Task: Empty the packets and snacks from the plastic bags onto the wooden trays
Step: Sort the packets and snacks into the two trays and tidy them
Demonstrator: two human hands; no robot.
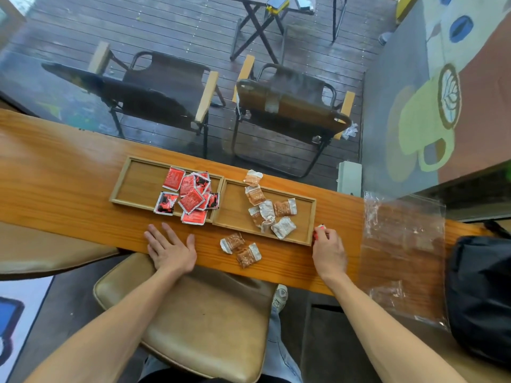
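Two wooden trays lie side by side on the long wooden counter. The left tray (pixel 138 181) holds several red packets (pixel 190 199), one hanging over its near rim. The right tray (pixel 235 214) holds several brown snack packets (pixel 272 214), one lying across its far rim. Two more brown snack packets (pixel 240 248) lie on the counter in front of the trays. My left hand (pixel 170 248) rests flat on the counter near the red packets. My right hand (pixel 327 248) pinches a small red packet (pixel 320 227) at the right tray's near right corner. Clear plastic bags (pixel 403 244) lie flat at the right.
A black bag (pixel 481 294) sits at the counter's right end. A tan stool (pixel 199 313) stands below me. Beyond the counter (pixel 55 172), through glass, stand two folding chairs (pixel 287 106) and a folding table.
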